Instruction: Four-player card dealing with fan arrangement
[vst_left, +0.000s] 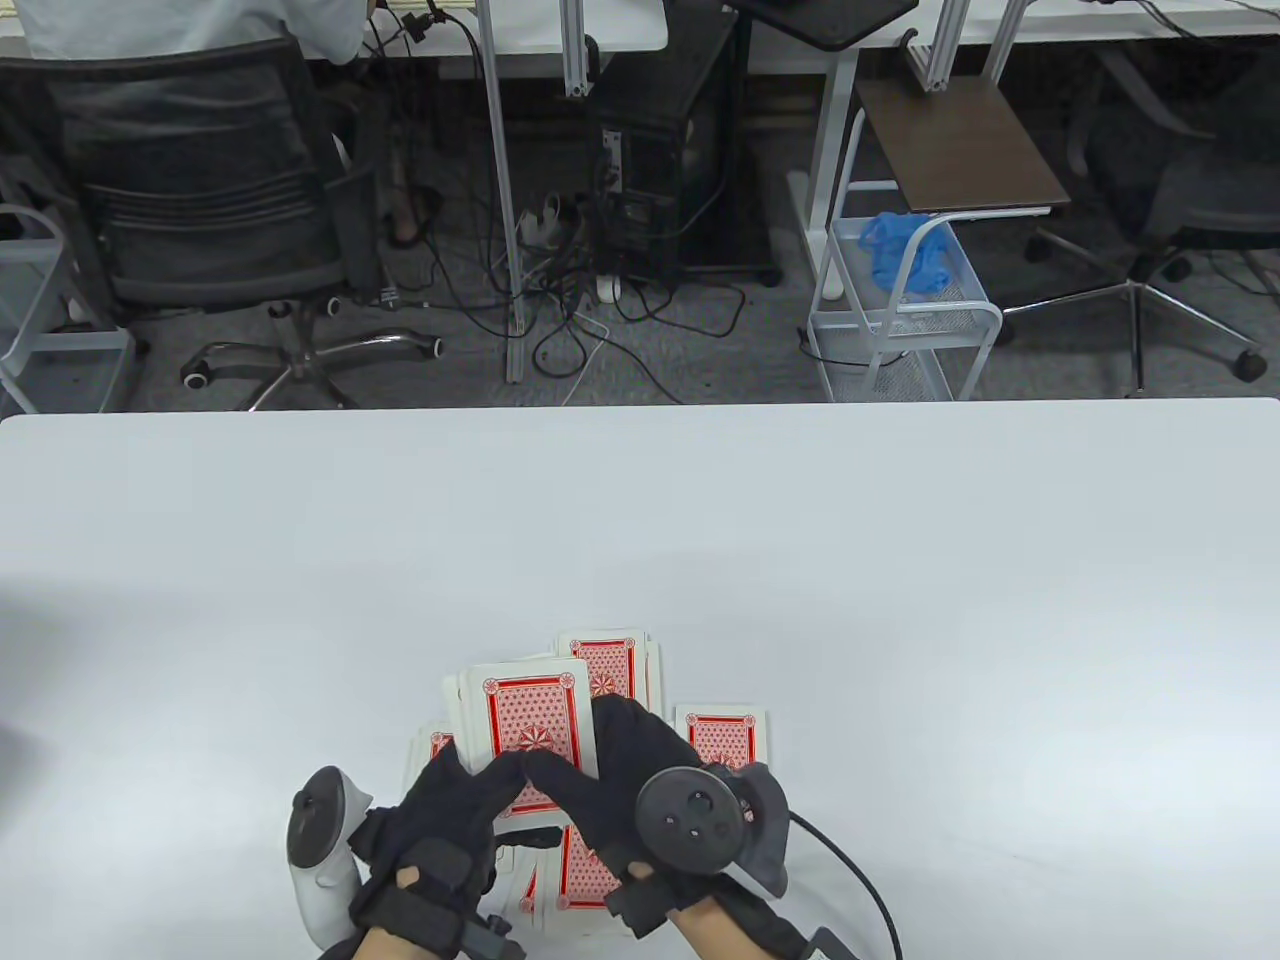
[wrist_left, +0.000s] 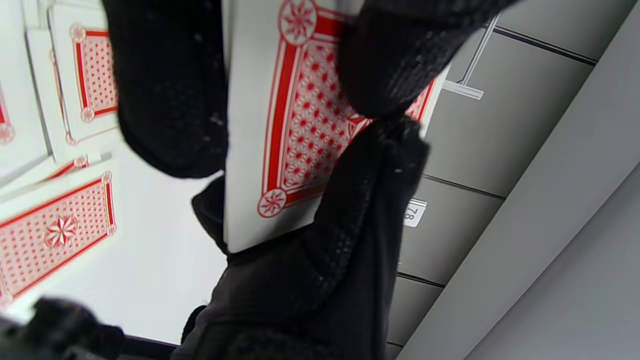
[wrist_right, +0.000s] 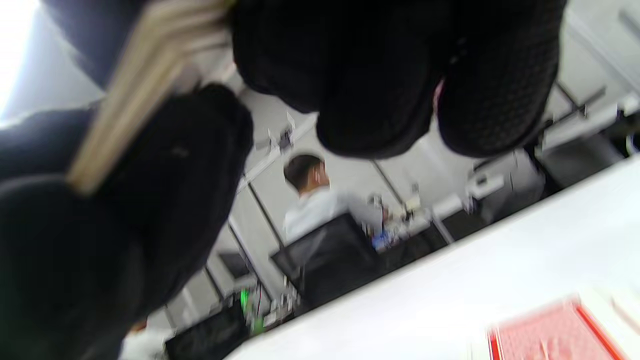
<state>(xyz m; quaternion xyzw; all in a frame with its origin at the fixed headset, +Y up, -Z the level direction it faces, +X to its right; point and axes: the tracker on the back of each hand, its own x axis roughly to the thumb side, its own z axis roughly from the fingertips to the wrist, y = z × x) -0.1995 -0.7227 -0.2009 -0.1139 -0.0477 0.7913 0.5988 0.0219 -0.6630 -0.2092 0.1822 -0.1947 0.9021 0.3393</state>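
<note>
Table view, left to right: the left hand (vst_left: 440, 830) and right hand (vst_left: 620, 790) meet over the near middle of the white worktop (vst_left: 640, 520), both gripping a red-backed deck (vst_left: 532, 725) held face down above the surface. The hands cover the deck's near end and much of the cards below. A pile at far left (vst_left: 430, 745) shows only a corner behind the left hand. A pile behind the deck (vst_left: 612, 665) shows its far half. A pile under the wrists (vst_left: 578, 872) is largely masked by both gloves. The pile at right (vst_left: 722, 738) is cut by the right hand's tracker (vst_left: 700, 810). The count of cards in any pile cannot be read.

Left wrist view: two or three of the dealt piles (wrist_left: 55, 230) lie flat at the frame's left, partly cropped. The deck (wrist_left: 295, 125) stands close to the lens, clamped between left fingers (wrist_left: 170, 90) on one side and a thumb (wrist_left: 350, 215) along its lower edge; another gloved fingertip (wrist_left: 395, 60) presses its back. Which hand that fingertip belongs to cannot be told.

Right wrist view, blurred: only here does the deck's stacked edge (wrist_right: 135, 95) show, pinched between dark gloved fingers (wrist_right: 380, 75). A corner of one red pile (wrist_right: 550, 330) lies on the worktop at lower right, cropped. A seated person (wrist_right: 315, 200) appears beyond.
</note>
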